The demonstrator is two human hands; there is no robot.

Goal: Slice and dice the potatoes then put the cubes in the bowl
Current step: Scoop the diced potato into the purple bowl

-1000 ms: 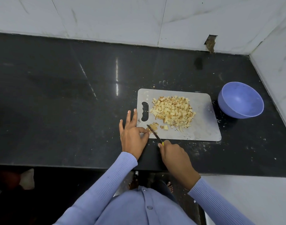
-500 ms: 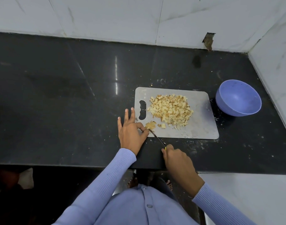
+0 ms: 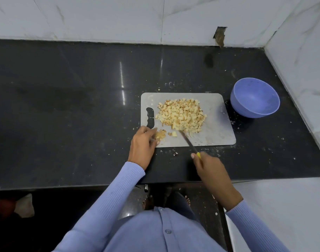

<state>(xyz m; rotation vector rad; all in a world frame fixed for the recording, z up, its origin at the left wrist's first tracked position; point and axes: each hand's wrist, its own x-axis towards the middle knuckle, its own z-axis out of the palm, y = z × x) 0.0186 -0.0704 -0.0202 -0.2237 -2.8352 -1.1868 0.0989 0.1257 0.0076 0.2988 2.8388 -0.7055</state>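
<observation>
Black counter (image 3: 64,106): left hand (image 3: 142,145) pinches potato piece (image 3: 160,134); right hand (image 3: 208,165) grips knife (image 3: 189,142), bowl (image 3: 255,98) at two o'clock.

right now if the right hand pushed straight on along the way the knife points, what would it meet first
Probably the pile of potato cubes on the cutting board: the right hand's knife tip sits at its near edge.

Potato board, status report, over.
Left hand pinching the last potato piece; right hand gripping the knife. Cube pile on board. Bowl empty, unobstructed.
</observation>
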